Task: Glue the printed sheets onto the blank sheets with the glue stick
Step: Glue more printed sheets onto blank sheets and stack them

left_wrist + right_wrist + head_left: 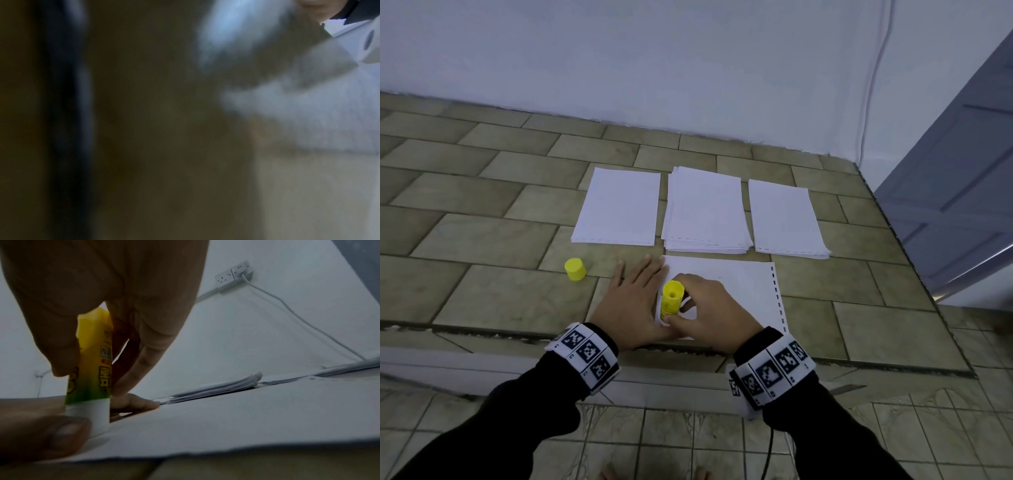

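Note:
A white sheet [736, 287] with a dashed right edge lies on the tiled ledge in front of me. My right hand [702, 308] grips the yellow glue stick [671, 300], which stands upright with its white tip pressed on the sheet's left part [90, 369]. My left hand [633, 294] lies flat with straight fingers, holding down the sheet's left edge. The yellow cap [575, 269] stands on the tiles to the left. The left wrist view is dark and blurred.
Three paper stacks lie beyond the sheet: left [619, 209], a thicker middle one [705, 212], and right [787, 219]. A white wall rises behind, with a socket and cable [236, 274]. A grey door [962, 171] stands at right. The ledge's front edge [482, 330] drops to the floor.

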`<state>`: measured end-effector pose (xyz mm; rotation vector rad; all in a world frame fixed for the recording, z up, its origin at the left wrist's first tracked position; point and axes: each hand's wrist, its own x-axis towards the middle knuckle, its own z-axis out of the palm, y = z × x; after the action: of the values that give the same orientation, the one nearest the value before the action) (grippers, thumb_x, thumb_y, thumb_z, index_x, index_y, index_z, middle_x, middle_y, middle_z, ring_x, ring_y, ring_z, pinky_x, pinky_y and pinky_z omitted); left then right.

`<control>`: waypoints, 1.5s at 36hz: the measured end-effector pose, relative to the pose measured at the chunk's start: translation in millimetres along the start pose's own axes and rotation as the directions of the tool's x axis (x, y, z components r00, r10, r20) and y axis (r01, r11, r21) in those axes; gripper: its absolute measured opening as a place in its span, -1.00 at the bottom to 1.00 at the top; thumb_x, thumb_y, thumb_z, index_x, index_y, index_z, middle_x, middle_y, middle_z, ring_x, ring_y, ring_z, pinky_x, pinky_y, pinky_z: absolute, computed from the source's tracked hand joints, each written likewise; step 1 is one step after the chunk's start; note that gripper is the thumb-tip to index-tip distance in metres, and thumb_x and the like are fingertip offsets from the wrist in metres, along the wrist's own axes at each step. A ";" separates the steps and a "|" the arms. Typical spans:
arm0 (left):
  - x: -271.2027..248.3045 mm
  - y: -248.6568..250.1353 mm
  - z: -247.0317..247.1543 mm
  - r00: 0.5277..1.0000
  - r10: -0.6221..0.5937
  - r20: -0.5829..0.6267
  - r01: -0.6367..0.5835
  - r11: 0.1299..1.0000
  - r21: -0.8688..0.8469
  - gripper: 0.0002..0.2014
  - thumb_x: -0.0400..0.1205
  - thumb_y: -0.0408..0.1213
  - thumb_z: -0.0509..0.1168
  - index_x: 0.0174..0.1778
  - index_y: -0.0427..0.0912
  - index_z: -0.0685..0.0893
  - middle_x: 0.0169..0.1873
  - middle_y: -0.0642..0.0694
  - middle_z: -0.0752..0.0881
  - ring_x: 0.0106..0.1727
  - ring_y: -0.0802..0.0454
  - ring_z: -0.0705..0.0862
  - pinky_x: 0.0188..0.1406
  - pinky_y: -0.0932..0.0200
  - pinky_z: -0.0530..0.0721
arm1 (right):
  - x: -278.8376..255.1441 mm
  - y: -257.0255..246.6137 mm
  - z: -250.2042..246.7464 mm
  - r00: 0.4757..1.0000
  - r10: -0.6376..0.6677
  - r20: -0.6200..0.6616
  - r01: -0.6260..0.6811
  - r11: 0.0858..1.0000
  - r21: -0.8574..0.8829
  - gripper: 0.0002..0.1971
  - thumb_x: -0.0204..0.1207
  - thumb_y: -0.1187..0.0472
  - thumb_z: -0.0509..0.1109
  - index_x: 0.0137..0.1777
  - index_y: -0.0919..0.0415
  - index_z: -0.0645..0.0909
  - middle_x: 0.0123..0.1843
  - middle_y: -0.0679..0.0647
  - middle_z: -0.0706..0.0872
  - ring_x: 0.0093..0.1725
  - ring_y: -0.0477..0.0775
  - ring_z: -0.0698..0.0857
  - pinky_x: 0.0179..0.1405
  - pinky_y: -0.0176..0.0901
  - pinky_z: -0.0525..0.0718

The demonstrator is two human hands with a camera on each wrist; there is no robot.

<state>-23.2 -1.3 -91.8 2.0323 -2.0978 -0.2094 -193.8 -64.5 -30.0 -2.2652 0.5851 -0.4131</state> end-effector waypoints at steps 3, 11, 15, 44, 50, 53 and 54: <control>1.6 1.6 -3.9 0.998 -0.036 0.046 0.034 0.999 0.043 0.30 0.20 0.77 -0.34 0.72 -0.09 0.15 0.72 0.00 0.05 0.73 0.03 -0.11 0.65 -0.30 -0.21 | 7.9 -0.4 -7.4 1.000 0.016 0.004 -0.016 1.000 -0.023 -0.75 0.46 0.26 0.51 -0.08 0.01 0.47 -0.08 -0.02 0.63 -0.08 0.07 0.66 -0.02 0.09 0.70; 3.4 1.2 -4.9 0.995 -0.070 0.068 0.066 0.996 0.061 0.29 0.24 0.76 -0.16 0.74 -0.10 -0.10 0.73 0.02 -0.03 0.72 0.09 -0.20 0.65 -0.26 -0.28 | 47.2 8.5 -27.0 0.991 0.133 -0.012 -0.133 0.991 -0.024 -0.85 0.44 0.30 0.51 -0.17 0.28 0.56 -0.17 0.16 0.71 -0.13 0.13 0.70 -0.03 0.12 0.71; 2.7 2.7 -7.3 0.995 -0.072 0.073 0.069 0.996 0.048 0.34 0.19 0.77 -0.22 0.73 -0.18 -0.06 0.73 -0.02 -0.02 0.73 0.07 -0.17 0.66 -0.26 -0.29 | 65.1 16.3 -31.7 0.979 0.200 -0.044 -0.202 0.978 -0.047 -0.79 0.43 0.26 0.54 -0.10 0.33 0.57 -0.13 0.20 0.74 -0.10 0.15 0.71 0.03 0.12 0.68; 2.6 3.5 -6.3 0.993 -0.093 0.069 0.088 0.993 0.074 0.31 0.17 0.77 -0.29 0.72 -0.07 0.07 0.72 0.06 0.02 0.73 0.08 -0.12 0.67 -0.22 -0.24 | -46.3 25.3 -36.9 0.992 0.095 -0.081 -0.090 0.994 0.065 -0.91 0.44 0.25 0.55 -0.15 0.22 0.69 -0.02 0.10 0.74 -0.09 -0.02 0.73 -0.12 -0.29 0.75; 2.2 4.2 -7.3 0.992 -0.097 0.084 0.091 0.993 0.069 0.32 0.15 0.78 -0.32 0.73 -0.05 0.03 0.73 0.06 -0.01 0.73 0.09 -0.15 0.67 -0.21 -0.27 | -32.6 27.7 -43.0 0.991 0.107 -0.079 -0.106 0.994 0.026 -0.92 0.46 0.28 0.54 -0.14 0.23 0.68 -0.01 0.11 0.74 -0.07 -0.02 0.72 -0.08 -0.24 0.76; 1.9 5.0 -8.1 0.991 -0.100 0.085 0.094 0.993 0.066 0.33 0.13 0.78 -0.34 0.73 -0.05 0.01 0.73 0.07 -0.03 0.72 0.10 -0.16 0.67 -0.20 -0.27 | -18.1 28.7 -51.8 0.985 0.160 -0.066 -0.158 0.987 0.034 -0.92 0.46 0.32 0.52 -0.16 0.30 0.67 -0.03 0.15 0.76 -0.07 0.01 0.74 -0.05 -0.15 0.77; 1.9 5.1 -8.1 0.991 -0.100 0.086 0.095 0.993 0.066 0.33 0.13 0.78 -0.34 0.73 -0.05 0.01 0.73 0.07 -0.03 0.72 0.10 -0.16 0.67 -0.20 -0.27 | -12.8 29.1 -55.3 0.983 0.175 -0.060 -0.173 0.984 0.031 -0.92 0.46 0.32 0.52 -0.15 0.32 0.67 -0.04 0.16 0.76 -0.06 0.04 0.74 -0.03 -0.09 0.77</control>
<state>-26.2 -2.5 -82.6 2.2032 -2.0826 -0.2589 -238.0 -108.2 -15.9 -2.1617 0.7986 -0.4030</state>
